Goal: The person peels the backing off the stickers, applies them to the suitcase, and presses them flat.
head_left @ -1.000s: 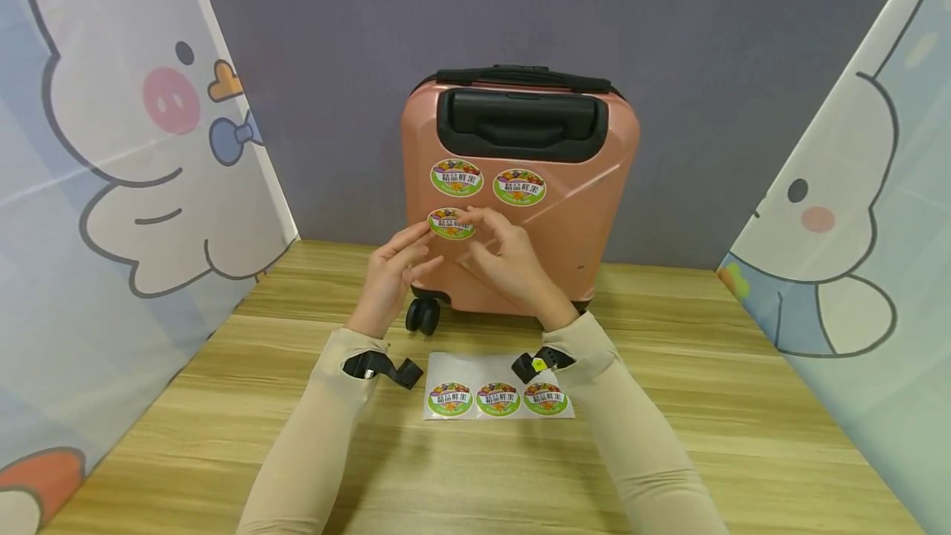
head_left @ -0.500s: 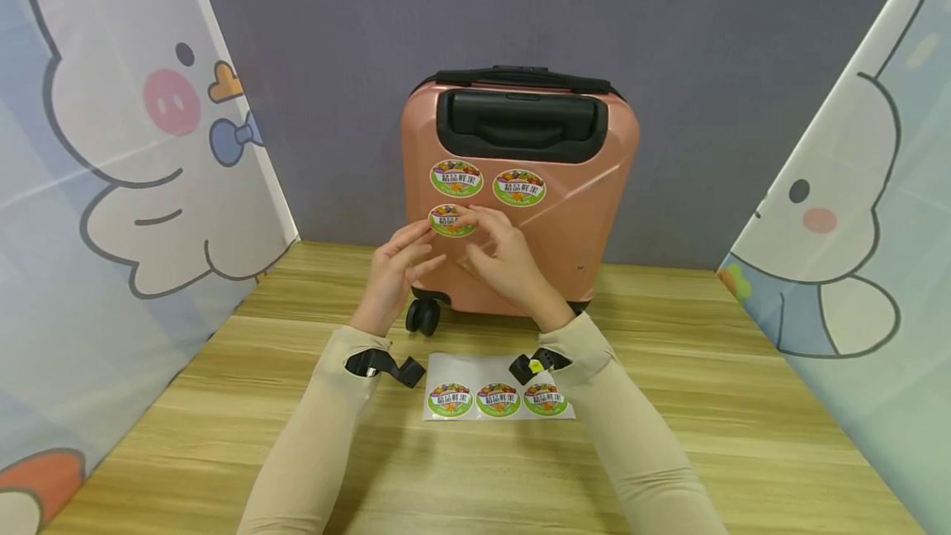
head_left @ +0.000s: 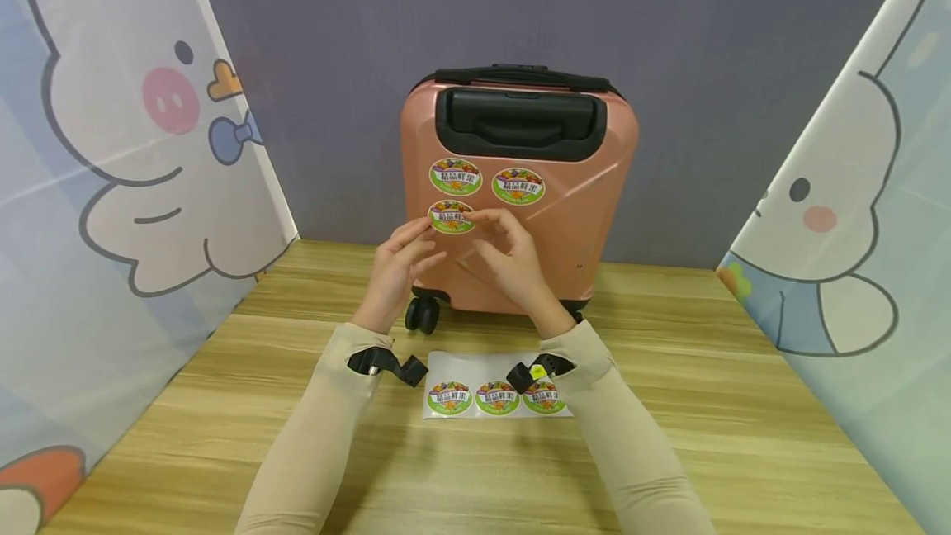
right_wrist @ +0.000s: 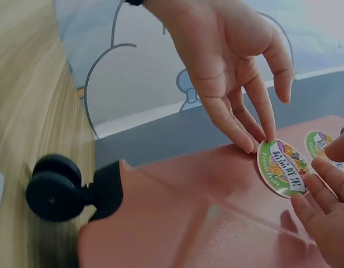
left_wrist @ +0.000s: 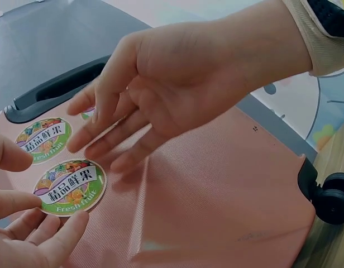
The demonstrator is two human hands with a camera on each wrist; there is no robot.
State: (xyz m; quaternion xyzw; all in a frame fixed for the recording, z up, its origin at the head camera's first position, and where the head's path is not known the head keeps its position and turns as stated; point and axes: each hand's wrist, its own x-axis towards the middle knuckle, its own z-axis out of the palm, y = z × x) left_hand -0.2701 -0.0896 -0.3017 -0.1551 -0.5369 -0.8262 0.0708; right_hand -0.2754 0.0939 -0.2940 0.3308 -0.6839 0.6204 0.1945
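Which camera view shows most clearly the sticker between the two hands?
The left wrist view: the sticker appears large and readable. The head view shows it smaller, the right hand overlapping its edge; the right wrist view shows it turned sideways.

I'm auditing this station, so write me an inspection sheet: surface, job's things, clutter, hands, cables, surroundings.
Surface: wood-grain table.
Job's things: pink suitcase stands on the table; two upper "Fresh fruit" stickers on it; lower "Fresh fruit" sticker between the hands, unclear whether stuck down; sticker sheet lies on the table, three stickers visible.
Clutter: nothing seen.
Hands: left hand touches the lower sticker's left edge; right hand is at its right edge, contact unclear.
Cables: nothing seen.
Surroundings: grey partition behind, cartoon-printed panels either side.
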